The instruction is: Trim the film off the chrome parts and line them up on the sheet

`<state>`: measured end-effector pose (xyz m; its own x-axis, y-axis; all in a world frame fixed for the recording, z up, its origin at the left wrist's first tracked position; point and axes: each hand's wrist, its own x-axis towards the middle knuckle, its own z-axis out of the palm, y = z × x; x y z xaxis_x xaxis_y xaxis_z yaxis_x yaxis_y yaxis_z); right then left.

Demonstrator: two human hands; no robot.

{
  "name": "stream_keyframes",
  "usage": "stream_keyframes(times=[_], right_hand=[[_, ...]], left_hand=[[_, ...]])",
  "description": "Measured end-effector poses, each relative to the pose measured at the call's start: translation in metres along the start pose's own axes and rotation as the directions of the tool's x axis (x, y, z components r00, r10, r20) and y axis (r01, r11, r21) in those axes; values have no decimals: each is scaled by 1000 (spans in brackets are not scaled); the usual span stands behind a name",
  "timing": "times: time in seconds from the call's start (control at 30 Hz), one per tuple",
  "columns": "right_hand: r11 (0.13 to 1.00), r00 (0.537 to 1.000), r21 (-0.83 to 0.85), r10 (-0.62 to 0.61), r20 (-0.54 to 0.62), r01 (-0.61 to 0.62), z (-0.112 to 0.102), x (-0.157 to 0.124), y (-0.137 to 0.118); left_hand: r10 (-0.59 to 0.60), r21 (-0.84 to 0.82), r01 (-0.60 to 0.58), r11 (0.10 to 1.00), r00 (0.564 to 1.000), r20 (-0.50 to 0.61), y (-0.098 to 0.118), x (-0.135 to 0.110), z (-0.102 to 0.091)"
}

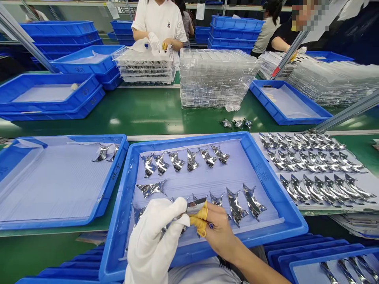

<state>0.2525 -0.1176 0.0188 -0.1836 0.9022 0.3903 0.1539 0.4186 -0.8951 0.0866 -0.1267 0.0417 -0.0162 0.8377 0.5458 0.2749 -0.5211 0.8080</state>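
My left hand (156, 236), in a white glove, pinches one end of a shiny chrome part (195, 206). The other end is gripped by my right hand (217, 228), which has yellow finger cots on its fingertips and is otherwise bare. Both hands are above a blue tray (275, 232) lined with white paper. A row of curved chrome parts (192, 159) lies along the far side of that tray. More chrome parts (237, 207) lie nearer, some hidden behind my hands. A single chrome part (152, 188) rests at the left.
To the left is another lined blue tray (59, 185) with two chrome parts (102, 153). Rows of chrome parts (318, 187) cover a white sheet at right. Behind stand clear plastic trays (216, 79) in a stack. Across the bench (142, 104), a person (161, 23) handles white sheets.
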Motion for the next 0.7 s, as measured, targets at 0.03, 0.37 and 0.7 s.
stream_keyframes(times=[0.03, 0.37, 0.7], right_hand=[[1000, 1000, 11, 7, 0, -7, 0, 0, 0], [996, 999, 66, 54, -9, -53, 0, 0, 1], [970, 990, 195, 143, 14, -143, -8, 0, 0]], left_hand=[[13, -5, -13, 1000, 1000, 17, 0, 1, -1], [-39, -7, 39, 999, 999, 2, 3, 0, 0], [-131, 24, 134, 991, 986, -101, 15, 3, 17]])
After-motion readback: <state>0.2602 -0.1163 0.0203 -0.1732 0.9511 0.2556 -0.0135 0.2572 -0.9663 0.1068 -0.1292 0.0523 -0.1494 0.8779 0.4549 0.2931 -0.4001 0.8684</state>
